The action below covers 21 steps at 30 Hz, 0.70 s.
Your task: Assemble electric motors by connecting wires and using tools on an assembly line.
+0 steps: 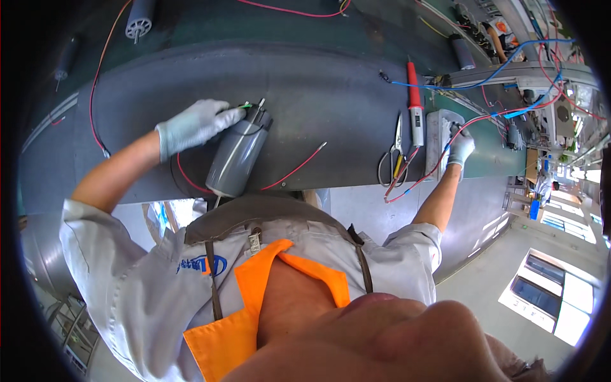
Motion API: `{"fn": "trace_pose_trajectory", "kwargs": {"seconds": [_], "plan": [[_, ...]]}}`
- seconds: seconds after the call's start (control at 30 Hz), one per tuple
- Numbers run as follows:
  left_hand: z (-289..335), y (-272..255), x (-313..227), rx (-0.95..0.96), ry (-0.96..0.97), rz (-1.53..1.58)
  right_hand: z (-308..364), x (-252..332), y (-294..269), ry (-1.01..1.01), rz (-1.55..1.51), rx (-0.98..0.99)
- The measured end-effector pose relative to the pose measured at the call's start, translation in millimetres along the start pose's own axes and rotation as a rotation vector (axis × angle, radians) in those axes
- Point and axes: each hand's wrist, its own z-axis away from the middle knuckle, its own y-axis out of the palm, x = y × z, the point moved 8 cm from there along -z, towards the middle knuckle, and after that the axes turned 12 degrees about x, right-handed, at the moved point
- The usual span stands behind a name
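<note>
A grey cylindrical electric motor lies tilted on the dark bench in front of me, its shaft and dark end cap pointing away. My left hand, in a pale glove, grips that end cap, with a bit of green wire by the fingertips. Out to the right, my gloved right hand dips its bent fingers into a grey plastic bin holding small white pieces. What those fingers pinch is too small to make out. A red wire with a bare terminal end rests right of the motor.
Left of the bin lie scissors and a red-and-white soldering-iron-like tool. Red and blue cables sweep across the right side. Other motors lie on the far green surface. Another person's arm shows at the far right.
</note>
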Motion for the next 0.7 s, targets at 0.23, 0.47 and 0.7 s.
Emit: {"fn": "trace_pose_trajectory", "kwargs": {"seconds": [0.23, 0.47, 0.7], "plan": [[11.9, 0.4, -8.0, 0.247, -0.169, 0.194, 22.6, 48.1, -40.9, -0.091, -0.417, -0.111], [21.2, -3.9, -12.1, 0.258, -0.239, 0.168, 33.8, 78.3, -67.5, -0.189, -0.429, -0.194], [28.2, -8.4, 3.3, 0.364, -0.186, 0.337, 150.5, 258.6, -65.0, -0.258, -0.932, 0.157]]}}
